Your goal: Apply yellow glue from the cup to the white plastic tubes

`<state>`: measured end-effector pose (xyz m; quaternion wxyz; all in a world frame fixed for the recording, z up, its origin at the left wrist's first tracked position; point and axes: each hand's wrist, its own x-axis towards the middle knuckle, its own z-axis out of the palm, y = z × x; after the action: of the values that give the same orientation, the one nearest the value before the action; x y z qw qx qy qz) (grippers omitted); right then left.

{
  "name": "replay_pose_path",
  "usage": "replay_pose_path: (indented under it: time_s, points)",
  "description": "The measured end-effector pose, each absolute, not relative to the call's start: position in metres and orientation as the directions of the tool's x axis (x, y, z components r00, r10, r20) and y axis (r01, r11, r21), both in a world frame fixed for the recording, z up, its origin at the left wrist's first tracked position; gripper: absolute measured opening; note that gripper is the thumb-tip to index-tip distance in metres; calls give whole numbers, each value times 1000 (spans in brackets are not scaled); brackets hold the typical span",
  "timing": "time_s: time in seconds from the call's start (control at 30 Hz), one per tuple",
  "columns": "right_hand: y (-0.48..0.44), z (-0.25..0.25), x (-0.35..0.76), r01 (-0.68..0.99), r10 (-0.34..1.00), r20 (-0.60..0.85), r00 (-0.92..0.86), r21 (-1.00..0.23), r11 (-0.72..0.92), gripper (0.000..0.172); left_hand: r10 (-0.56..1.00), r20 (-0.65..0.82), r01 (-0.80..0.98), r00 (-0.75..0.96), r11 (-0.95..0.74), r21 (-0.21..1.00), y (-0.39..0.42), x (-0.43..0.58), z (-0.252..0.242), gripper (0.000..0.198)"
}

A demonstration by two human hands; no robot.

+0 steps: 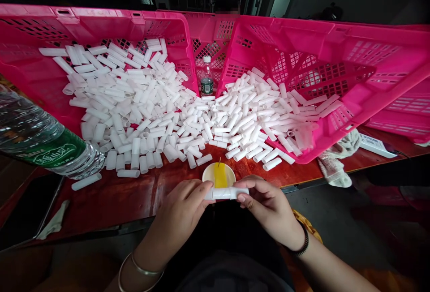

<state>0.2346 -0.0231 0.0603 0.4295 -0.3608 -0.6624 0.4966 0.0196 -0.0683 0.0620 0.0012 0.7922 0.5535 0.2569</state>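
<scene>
A: Where is the white tube (225, 193) now?

B: It is held between both hands, just over the near edge of the surface (127, 198). Its long axis lies level, running from left to right, so each end points into one grip.

A: How does each grip stand?

B: The left hand (179, 213) pinches the left end with thumb and fingertips pressed together on it. The right hand (268, 207) pinches the right end in the same way. Both hands are equally near; neither one is closer to the tube than the other.

A: It looks like one piece?

B: I think it may be two short tubes joined end to end, but the seam is too small for me to tell.

A: What is beyond the grip?

B: Just behind the tube, touching distance away, stands a small round cup (219, 176) with yellow stuff inside and a thin stick in it. Further behind is the big heap of white tubes (174, 117), which spills from two pink baskets (336, 54) tipped toward the person. A small bottle (207, 79) stands between the baskets. Far to the left of the left grip lies a large water bottle (43, 142); far to the right lies a cloth (337, 160).
</scene>
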Motion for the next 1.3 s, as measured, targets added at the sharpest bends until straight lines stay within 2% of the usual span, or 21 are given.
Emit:
replay_pose_path:
  time_s: [0.13, 0.2, 0.27, 0.3, 0.37, 0.4, 0.47, 0.53, 0.6, 0.67, 0.73, 0.77, 0.83, 0.9, 0.97, 1.03, 1.1, 1.13, 1.2, 1.27, 1.3]
  points:
    - [-23, 69, 238, 187, 856, 234, -462, -917, 351, 16, 900, 317, 837, 299, -407, 365, -77, 28, 65, 27]
    - [-22, 74, 242, 227, 789, 287, -544, -854, 467, 13, 928, 213, 741, 306, -373, 558, -82, 37, 69, 24]
    - [-23, 77, 247, 209, 663, 410, -626, -732, 649, 16, 931, -20, 510, 364, -182, 841, -89, 47, 74, 29]
    - [-26, 78, 250, 184, 585, 479, -655, -649, 738, 17, 890, -159, 357, 428, -5, 934, -93, 53, 75, 34]
    - [-34, 79, 253, 135, 457, 568, -685, -517, 845, 17, 754, -342, 102, 560, 347, 932, -100, 65, 75, 44]
    - [-40, 79, 253, 134, 438, 580, -687, -491, 861, 16, 719, -362, 33, 593, 427, 904, -104, 72, 73, 46]
    - [-54, 80, 252, 202, 504, 543, -671, -520, 830, 17, 784, -286, 9, 551, 336, 942, -109, 84, 66, 49]
    - [-67, 79, 251, 294, 601, 496, -626, -563, 772, 18, 863, -104, 88, 494, 70, 994, -113, 95, 59, 51]
    - [-74, 75, 257, 344, 671, 449, -590, -612, 712, 18, 857, 7, 198, 515, -127, 972, -115, 97, 56, 48]
    - [-75, 65, 279, 384, 727, 422, -543, -645, 661, 20, 863, 34, 344, 503, -236, 909, -113, 82, 56, 37]
    - [-71, 47, 317, 506, 818, 361, -448, -652, 565, 28, 939, 113, 579, 324, -292, 762, -104, 43, 58, 33]
    - [-69, 36, 341, 594, 870, 305, -389, -638, 489, 31, 965, 225, 717, 133, -250, 651, -97, 16, 57, 30]
    - [-64, 12, 385, 804, 949, 29, -313, -525, 281, 27, 924, 373, 917, -87, -72, 392, -81, -49, 53, 26]
    - [-56, -6, 413, 931, 969, -127, -213, -328, 162, 18, 920, 377, 987, -107, 51, 155, -65, -110, 43, 33]
    - [-41, -12, 415, 953, 976, -93, -196, -252, 168, 23, 965, 242, 995, -99, 93, 37, -53, -153, 32, 39]
    - [-17, -4, 396, 924, 962, 56, -267, -270, 272, 26, 983, 169, 998, -68, 68, 3, -45, -173, 23, 42]
    - [15, 11, 370, 877, 901, 182, -393, -221, 427, 29, 986, 163, 1000, -26, 28, -7, -41, -177, 20, 42]
    - [32, 19, 359, 854, 865, 189, -464, -162, 494, 30, 988, 156, 1000, -11, 12, -6, -41, -174, 20, 41]
    - [61, 31, 343, 785, 786, 106, -609, -60, 616, 30, 994, 105, 1000, 6, -9, 24, -44, -167, 25, 38]
    - [76, 38, 336, 710, 711, 22, -703, -23, 704, 23, 998, 60, 996, 12, -17, 91, -52, -158, 30, 36]
    - [77, 40, 334, 692, 693, 29, -720, -35, 721, 20, 998, 60, 991, 9, -17, 133, -57, -153, 31, 34]
